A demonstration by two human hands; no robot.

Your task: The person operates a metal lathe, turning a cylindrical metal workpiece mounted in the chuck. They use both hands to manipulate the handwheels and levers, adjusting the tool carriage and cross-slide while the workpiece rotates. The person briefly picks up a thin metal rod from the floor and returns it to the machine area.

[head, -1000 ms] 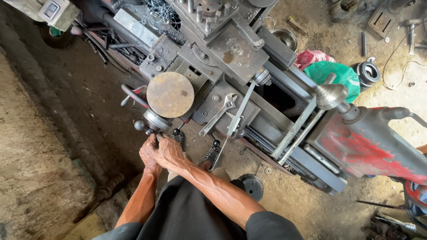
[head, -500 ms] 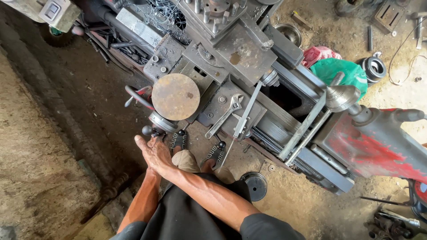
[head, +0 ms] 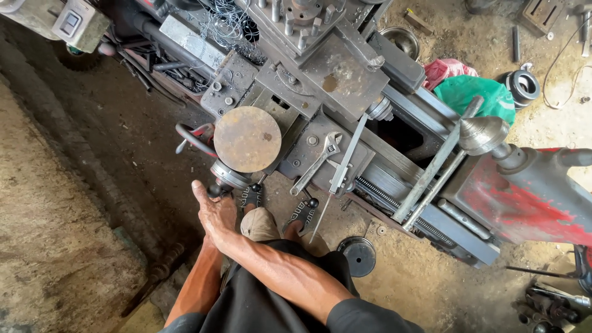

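My right hand (head: 216,213) lies flat and open, thumb out, just below the lathe's (head: 345,92) handwheel (head: 229,177), gripping nothing. My left hand is tucked under it, so can't tell if it's holding anything. A wrench (head: 317,161) rests on the apron beside the rusty disc (head: 247,139).

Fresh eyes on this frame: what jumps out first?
The rusty round disc on the near side of the lathe carriage, dead centre. Just below it the right hand reaches across to the small crank handle under the disc, with the left hand hidden beneath it. At the right edge, the red tailstock with its pointed centre, and a green bag behind.
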